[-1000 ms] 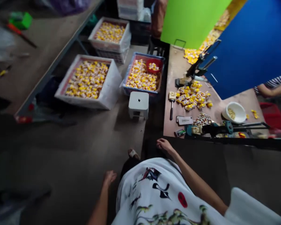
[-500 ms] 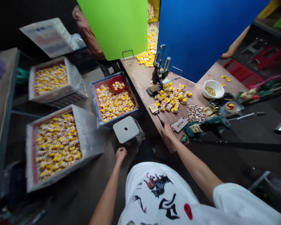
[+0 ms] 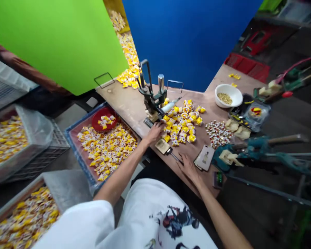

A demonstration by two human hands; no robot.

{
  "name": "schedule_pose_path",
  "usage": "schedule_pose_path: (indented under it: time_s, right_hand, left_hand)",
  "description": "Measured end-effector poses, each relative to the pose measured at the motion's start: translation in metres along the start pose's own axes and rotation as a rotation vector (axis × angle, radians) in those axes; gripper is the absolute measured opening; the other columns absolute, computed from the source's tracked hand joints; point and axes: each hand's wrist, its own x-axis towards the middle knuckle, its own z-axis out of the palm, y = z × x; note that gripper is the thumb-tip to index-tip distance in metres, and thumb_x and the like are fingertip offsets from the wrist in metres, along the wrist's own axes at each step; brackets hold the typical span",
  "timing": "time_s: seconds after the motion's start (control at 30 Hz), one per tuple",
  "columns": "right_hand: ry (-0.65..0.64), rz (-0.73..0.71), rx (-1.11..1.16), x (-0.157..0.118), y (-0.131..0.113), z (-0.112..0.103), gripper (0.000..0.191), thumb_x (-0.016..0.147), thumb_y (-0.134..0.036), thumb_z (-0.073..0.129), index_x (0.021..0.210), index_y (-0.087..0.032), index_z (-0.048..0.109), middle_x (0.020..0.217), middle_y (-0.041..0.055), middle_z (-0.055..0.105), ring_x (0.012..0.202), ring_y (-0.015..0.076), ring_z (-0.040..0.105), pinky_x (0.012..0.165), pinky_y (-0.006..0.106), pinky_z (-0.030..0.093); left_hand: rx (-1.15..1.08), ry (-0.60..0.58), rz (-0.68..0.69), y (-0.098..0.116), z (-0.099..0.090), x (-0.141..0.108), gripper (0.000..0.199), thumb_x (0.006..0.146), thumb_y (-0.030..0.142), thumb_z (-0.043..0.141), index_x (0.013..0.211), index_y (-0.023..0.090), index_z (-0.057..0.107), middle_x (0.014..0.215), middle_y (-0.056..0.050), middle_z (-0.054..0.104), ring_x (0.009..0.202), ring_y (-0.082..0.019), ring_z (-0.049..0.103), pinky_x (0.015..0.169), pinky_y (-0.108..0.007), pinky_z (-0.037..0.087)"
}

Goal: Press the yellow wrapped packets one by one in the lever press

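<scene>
Blue crate [image 3: 77, 157], yellow-white pieces [image 3: 111, 148], red bowl [image 3: 99, 115] inside

The counter [image 3: 124, 103] has a smooth, dull brown top, like paper or board. The blue panel [image 3: 186, 38] and green panel [image 3: 59, 38] look smooth and matt. The press [image 3: 151, 100] is dark metal with a glossy, chrome-like cylinder [image 3: 161, 84]. The bowl [image 3: 235, 93] is smooth white plastic; the red bowl [image 3: 95, 121] is plastic too. Thin, wrinkled clear plastic covers the crate [image 3: 41, 129]. The shirt [image 3: 145, 211] is soft, printed cloth.
</scene>
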Motion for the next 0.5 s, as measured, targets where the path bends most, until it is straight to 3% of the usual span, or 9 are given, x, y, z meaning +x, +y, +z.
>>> schedule_pose_path:
  time_s: [0.1, 0.23, 0.33, 0.4, 0.5]
  right_hand:
    - [0.047, -0.034, 0.075, -0.002, 0.012, 0.009, 0.045, 0.104, -0.033, 0.058, 0.148, -0.021, 0.057, 0.134, 0.016, 0.069, 0.122, 0.0319, 0.07, 0.109, 0.052, 0.059]
    - [0.161, -0.089, 0.112, -0.007, 0.023, 0.027, 0.041, 0.107, -0.036, 0.056, 0.147, -0.027, 0.058, 0.136, 0.0128, 0.07, 0.118, 0.0302, 0.073, 0.103, 0.05, 0.063]
    - [0.294, -0.101, 0.058, -0.011, 0.03, 0.047, 0.039, 0.11, -0.039, 0.054, 0.147, -0.031, 0.06, 0.134, 0.0117, 0.07, 0.123, 0.0315, 0.072, 0.104, 0.051, 0.062]
    - [0.377, -0.08, 0.02, -0.012, 0.035, 0.062, 0.04, 0.11, -0.042, 0.054, 0.149, -0.033, 0.061, 0.134, 0.0112, 0.07, 0.125, 0.0315, 0.071, 0.106, 0.05, 0.061]
    - [0.478, 0.002, -0.009, -0.014, 0.041, 0.078, 0.043, 0.109, -0.051, 0.058, 0.148, -0.036, 0.066, 0.134, 0.0099, 0.069, 0.125, 0.0302, 0.071, 0.107, 0.047, 0.061]
  left_hand:
    - [0.004, -0.096, 0.113, -0.022, -0.008, 0.007, 0.044, 0.088, 0.025, 0.077, 0.132, 0.019, 0.073, 0.142, -0.018, 0.071, 0.141, -0.037, 0.059, 0.128, -0.06, 0.042]
    - [0.038, -0.085, 0.209, -0.036, -0.021, -0.021, 0.043, 0.1, 0.031, 0.069, 0.142, 0.022, 0.062, 0.144, -0.016, 0.069, 0.137, -0.032, 0.066, 0.12, -0.055, 0.053]
    - [-0.037, 0.002, 0.197, -0.059, -0.043, -0.048, 0.044, 0.102, 0.035, 0.07, 0.142, 0.025, 0.054, 0.135, -0.013, 0.072, 0.114, -0.024, 0.078, 0.1, -0.045, 0.067]
    - [-0.144, 0.103, 0.152, -0.081, -0.063, -0.055, 0.048, 0.099, 0.036, 0.076, 0.14, 0.027, 0.052, 0.124, -0.009, 0.075, 0.098, -0.02, 0.081, 0.088, -0.037, 0.069]
    - [-0.263, 0.272, 0.157, -0.113, -0.083, -0.044, 0.057, 0.09, 0.036, 0.088, 0.136, 0.026, 0.056, 0.121, -0.007, 0.074, 0.102, -0.019, 0.08, 0.09, -0.034, 0.068]
